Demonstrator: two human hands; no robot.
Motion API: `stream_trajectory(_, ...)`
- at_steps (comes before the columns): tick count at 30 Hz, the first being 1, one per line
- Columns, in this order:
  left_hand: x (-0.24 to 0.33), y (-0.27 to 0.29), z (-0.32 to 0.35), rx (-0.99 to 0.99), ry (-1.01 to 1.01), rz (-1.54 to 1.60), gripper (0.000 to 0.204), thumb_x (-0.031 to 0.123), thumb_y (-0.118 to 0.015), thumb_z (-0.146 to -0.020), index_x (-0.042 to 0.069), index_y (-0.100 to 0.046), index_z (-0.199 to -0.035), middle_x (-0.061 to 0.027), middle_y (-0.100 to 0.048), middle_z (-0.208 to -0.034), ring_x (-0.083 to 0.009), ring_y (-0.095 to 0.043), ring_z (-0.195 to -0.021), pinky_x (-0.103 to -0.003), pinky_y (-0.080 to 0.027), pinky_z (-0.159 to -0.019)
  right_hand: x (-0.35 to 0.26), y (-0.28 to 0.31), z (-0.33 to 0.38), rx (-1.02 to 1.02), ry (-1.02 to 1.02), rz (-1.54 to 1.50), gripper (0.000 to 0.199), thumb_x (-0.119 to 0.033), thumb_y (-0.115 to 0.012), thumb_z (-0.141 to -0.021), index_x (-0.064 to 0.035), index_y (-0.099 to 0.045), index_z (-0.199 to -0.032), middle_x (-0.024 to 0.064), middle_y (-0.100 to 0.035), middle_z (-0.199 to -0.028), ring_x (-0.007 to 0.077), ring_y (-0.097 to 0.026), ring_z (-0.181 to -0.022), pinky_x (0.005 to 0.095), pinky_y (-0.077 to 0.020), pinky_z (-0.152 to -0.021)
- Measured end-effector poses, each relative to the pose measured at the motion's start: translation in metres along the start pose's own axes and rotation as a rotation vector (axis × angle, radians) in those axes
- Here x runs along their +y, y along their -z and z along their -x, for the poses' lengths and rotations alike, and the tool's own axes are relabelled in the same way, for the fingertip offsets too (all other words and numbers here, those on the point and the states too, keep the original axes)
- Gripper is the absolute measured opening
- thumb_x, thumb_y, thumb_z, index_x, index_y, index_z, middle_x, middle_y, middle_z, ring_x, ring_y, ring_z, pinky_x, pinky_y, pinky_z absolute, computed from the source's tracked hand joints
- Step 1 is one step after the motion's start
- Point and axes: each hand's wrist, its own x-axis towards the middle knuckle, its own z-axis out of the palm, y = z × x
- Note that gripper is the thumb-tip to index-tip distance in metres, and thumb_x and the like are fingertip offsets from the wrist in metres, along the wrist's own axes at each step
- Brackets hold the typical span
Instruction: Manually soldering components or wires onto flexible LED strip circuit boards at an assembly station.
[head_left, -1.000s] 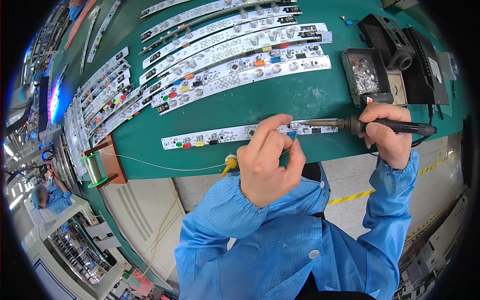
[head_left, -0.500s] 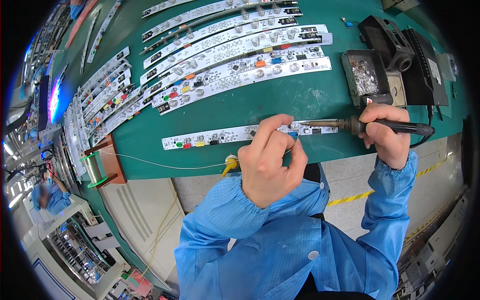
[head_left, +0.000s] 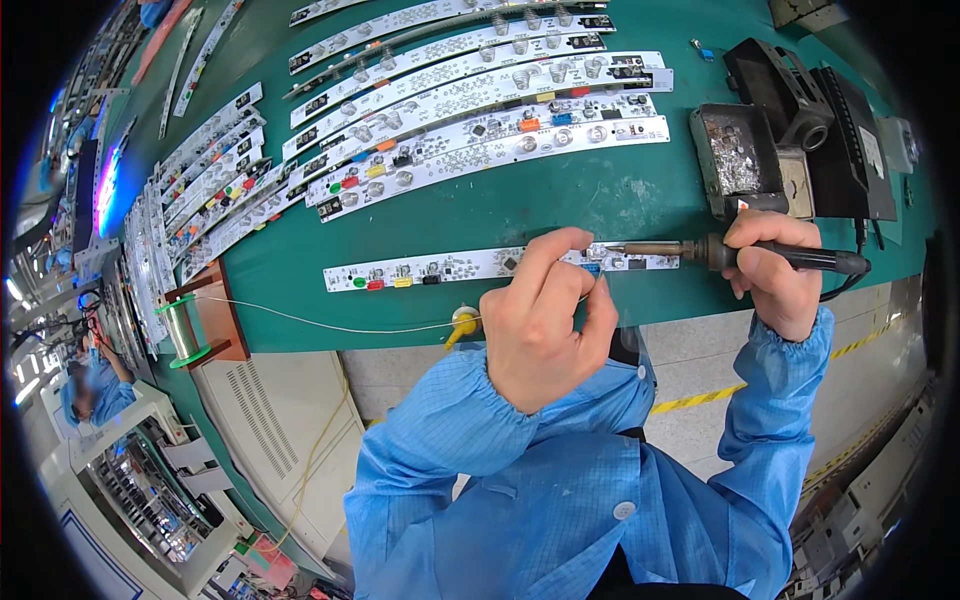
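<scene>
A long, narrow white circuit board [head_left: 465, 267] lies near the front edge of the green table, with coloured connectors along it. My right hand [head_left: 778, 272] grips a soldering iron [head_left: 795, 255] by its dark handle, its tip pointing left at components on the board's right part. Thin solder wire [head_left: 330, 328] runs from a spool [head_left: 182, 332] at the left to my left hand [head_left: 548, 325]. The fingers there are bent, thumb and fingers holding the wire; its end is hidden. One left finger reaches onto the board beside the iron's tip.
Several white circuit boards [head_left: 480, 158] lie in rows at the back, with more stacked on the left. A metal tray [head_left: 738, 160] of solder scraps and a black iron stand [head_left: 775, 85] are at the back right. The iron's cable bends beside a black box [head_left: 850, 140].
The view has shifted slightly. Both hands, the iron and the board keep nearly the same places relative to one another.
</scene>
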Motion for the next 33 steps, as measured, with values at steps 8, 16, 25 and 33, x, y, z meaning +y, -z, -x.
stream_trajectory(8, -0.001, -0.001, 0.000, -0.009, 0.028, 0.016, 0.013, -0.007, -0.066, -0.070, -0.001, -0.054, -0.069, -0.0183, -0.064, -0.096, -0.0196, -0.063, -0.060, -0.028, -0.049, -0.050, -0.003, -0.003, 0.000, 0.006, 0.004, -0.011, 0.023, -0.013, -0.061, -0.072, 0.0043, -0.063, -0.087, 0.0122, -0.058, -0.074, 0.0141, -0.053, -0.051, 0.0234, -0.0410, -0.042)
stream_trajectory(16, -0.001, 0.006, 0.001, 0.005, 0.002, 0.025, 0.014, -0.007, -0.066, -0.067, 0.000, -0.054, -0.066, -0.0191, -0.063, -0.100, -0.0174, -0.058, -0.053, -0.028, -0.045, -0.046, 0.004, -0.009, 0.018, 0.120, 0.100, -0.143, 0.019, -0.009, -0.059, -0.075, 0.0026, -0.064, -0.090, 0.0133, -0.060, -0.079, 0.0153, -0.054, -0.057, 0.0250, -0.0425, -0.047)
stream_trajectory(25, 0.012, 0.071, 0.010, -0.059, -0.188, -0.165, 0.011, 0.001, -0.071, -0.063, 0.000, -0.060, -0.065, -0.0191, -0.061, -0.105, -0.0286, -0.058, -0.081, -0.035, -0.049, -0.064, 0.054, -0.019, 0.052, 0.472, 0.662, 0.821, 0.034, -0.018, -0.047, -0.093, 0.0088, -0.056, -0.114, 0.0251, -0.060, -0.107, 0.0316, -0.058, -0.099, 0.0394, -0.0448, -0.089)
stream_trajectory(33, -0.050, 0.169, 0.015, 0.214, 0.094, -0.448, 0.012, -0.006, -0.060, -0.078, -0.003, -0.065, -0.089, -0.0172, -0.062, -0.102, -0.0271, -0.061, -0.085, -0.033, -0.050, -0.073, 0.053, -0.031, 0.041, 0.329, 0.719, 0.714, 0.048, -0.036, -0.044, -0.099, 0.0070, -0.052, -0.119, 0.0274, -0.059, -0.109, 0.0333, -0.059, -0.099, 0.0397, -0.0474, -0.085)
